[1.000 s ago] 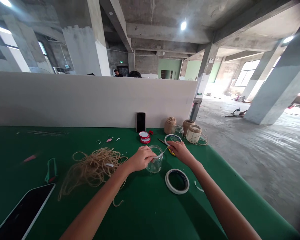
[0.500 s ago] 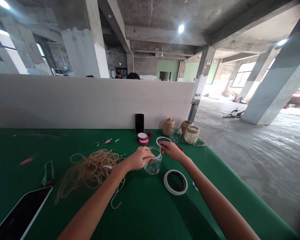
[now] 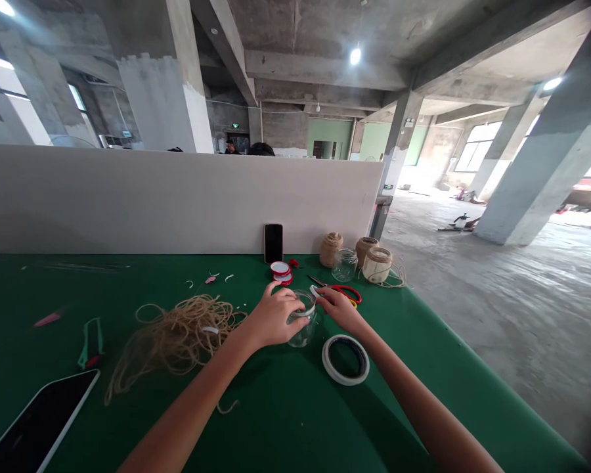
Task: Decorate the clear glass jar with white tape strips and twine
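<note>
My left hand (image 3: 278, 315) is wrapped round the upper part of a clear glass jar (image 3: 301, 337), which stands upright on the green table. At the jar's right rim, my right hand (image 3: 341, 310) pinches a narrow roll of white tape (image 3: 314, 291), seen nearly edge-on and partly hidden by the fingers. A whitish band of tape shows around the jar's neck. Just beyond my right hand lie scissors (image 3: 347, 290) with red and yellow handles. A larger roll of white tape (image 3: 326, 369) lies flat in front of the jar, to the right.
Tangled jute twine (image 3: 182, 335) lies left of my left forearm. Red-and-white lids (image 3: 280, 268) sit near an upright phone (image 3: 274, 244). Twine-wrapped jars (image 3: 377, 266) and another glass jar (image 3: 345, 265) stand at back right. A tablet (image 3: 39, 420) occupies the near left.
My right hand has turned the tape roll from an open ring to nearly edge-on, uncovering the scissors. My left hand has shifted its grip, with the fingers more spread over the jar.
</note>
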Demonstrator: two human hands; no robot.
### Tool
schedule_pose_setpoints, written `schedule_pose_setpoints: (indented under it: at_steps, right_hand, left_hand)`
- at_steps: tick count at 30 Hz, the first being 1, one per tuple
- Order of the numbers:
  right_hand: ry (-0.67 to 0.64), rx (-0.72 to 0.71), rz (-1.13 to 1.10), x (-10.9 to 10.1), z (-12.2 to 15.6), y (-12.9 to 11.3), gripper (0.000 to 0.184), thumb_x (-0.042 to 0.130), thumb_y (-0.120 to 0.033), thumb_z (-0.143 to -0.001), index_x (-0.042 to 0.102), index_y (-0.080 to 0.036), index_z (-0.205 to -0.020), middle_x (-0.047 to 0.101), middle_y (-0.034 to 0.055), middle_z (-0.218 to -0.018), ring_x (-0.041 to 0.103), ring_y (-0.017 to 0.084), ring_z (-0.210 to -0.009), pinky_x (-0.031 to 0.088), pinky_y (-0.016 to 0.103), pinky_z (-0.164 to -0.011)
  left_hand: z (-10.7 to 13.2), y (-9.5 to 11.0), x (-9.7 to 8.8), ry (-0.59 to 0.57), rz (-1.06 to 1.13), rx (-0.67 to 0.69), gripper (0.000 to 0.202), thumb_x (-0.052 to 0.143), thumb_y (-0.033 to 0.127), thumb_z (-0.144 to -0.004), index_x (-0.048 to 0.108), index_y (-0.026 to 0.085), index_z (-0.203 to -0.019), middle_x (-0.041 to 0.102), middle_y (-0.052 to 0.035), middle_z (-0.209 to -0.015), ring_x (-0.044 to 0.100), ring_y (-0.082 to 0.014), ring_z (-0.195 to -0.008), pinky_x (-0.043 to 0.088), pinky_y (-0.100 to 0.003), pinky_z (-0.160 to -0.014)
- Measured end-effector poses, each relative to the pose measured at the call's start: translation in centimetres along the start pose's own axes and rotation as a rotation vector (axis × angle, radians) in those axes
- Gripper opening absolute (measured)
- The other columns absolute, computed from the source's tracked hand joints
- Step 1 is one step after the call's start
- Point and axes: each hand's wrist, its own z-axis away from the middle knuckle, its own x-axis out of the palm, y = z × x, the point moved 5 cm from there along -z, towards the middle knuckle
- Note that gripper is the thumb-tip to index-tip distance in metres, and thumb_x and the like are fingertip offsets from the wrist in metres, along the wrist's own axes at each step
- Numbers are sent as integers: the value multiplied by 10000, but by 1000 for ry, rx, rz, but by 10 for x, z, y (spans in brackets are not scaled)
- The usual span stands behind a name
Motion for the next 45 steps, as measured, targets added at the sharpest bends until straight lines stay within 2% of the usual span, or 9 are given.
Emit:
schedule_pose_setpoints:
  at_steps: [4, 10, 17, 20, 22, 26, 30, 36, 45]
  right_hand:
    - [59, 40, 18, -1, 9, -6, 264, 434, -320, -834, 604, -165, -962, 636, 4, -708, 540, 139, -587, 394, 231, -536]
    - [60, 52, 44, -2, 26, -13, 273, 406, -309, -859, 572, -188, -1039, 697, 23, -814, 585, 150, -615, 416, 239, -547]
    - [26, -27, 138, -9, 31, -30, 256, 432, -270, -861, 559, -193, -1070, 697, 48, -831, 627, 195, -755, 446, 297, -699]
    - [35, -50, 199, -12, 31, -33, 251, 430, -260, -870, 558, -193, -1075, 682, 63, -862, 620, 210, -812, 435, 306, -725]
    - [35, -61, 231, -12, 32, -34, 250, 438, -252, -874, 552, -194, -1088, 673, 67, -868, 612, 210, -820, 426, 298, -723]
    - [4, -85, 404, -10, 35, -39, 263, 453, -255, -885, 538, -195, -1127, 649, 70, -811, 594, 213, -779, 396, 286, -692]
    - [-10, -112, 613, -8, 37, -47, 267, 432, -265, -908, 523, -187, -1147, 635, 80, -817, 576, 221, -811, 364, 294, -720]
    - [-5, -96, 661, -10, 40, -51, 256, 429, -244, -913, 532, -175, -1138, 641, 77, -816, 575, 211, -816, 360, 290, -732]
    - [-14, -109, 702, -14, 54, -65, 217, 410, -250, -921, 604, -191, -996, 647, 65, -748, 554, 214, -749, 347, 318, -699]
  left_hand:
    - [-2, 6, 6, 2, -17, 24, 300, 370, 333, -931, 630, 205, -855, 664, -40, -900, 562, -194, -945, 144, -507, -1066]
    - [-2, -2, 6, -115, 138, 79, 385, 332, 288, -947, 585, 191, -674, 629, 14, -695, 585, -131, -729, 194, -434, -1094]
    - [4, -10, 3, -137, 151, 95, 296, 382, 282, -921, 653, 210, -826, 662, -33, -970, 537, -189, -1045, 222, -423, -1092]
    - [5, -5, 0, -94, 60, 76, 262, 368, 245, -915, 613, 209, -999, 636, -47, -1057, 530, -197, -1054, 206, -453, -1092]
    - [5, -1, -1, -75, 21, 83, 261, 354, 212, -907, 601, 206, -992, 629, -49, -1059, 532, -197, -1043, 201, -458, -1093]
    - [2, 0, -2, -42, 11, 75, 265, 330, 143, -871, 573, 200, -782, 623, -32, -830, 568, -172, -839, 252, -434, -1074]
    - [2, -1, 0, -42, 66, 52, 258, 298, 103, -848, 489, 205, -709, 536, 8, -674, 510, -137, -641, 308, -405, -1044]
    - [1, -1, 5, -42, 106, 48, 268, 352, 284, -923, 440, 199, -685, 480, 25, -662, 500, -134, -677, 289, -400, -1047]
    - [0, -9, 14, -38, 115, 96, 326, 331, 345, -950, 494, 191, -713, 501, 33, -694, 509, -125, -751, 220, -406, -1071]
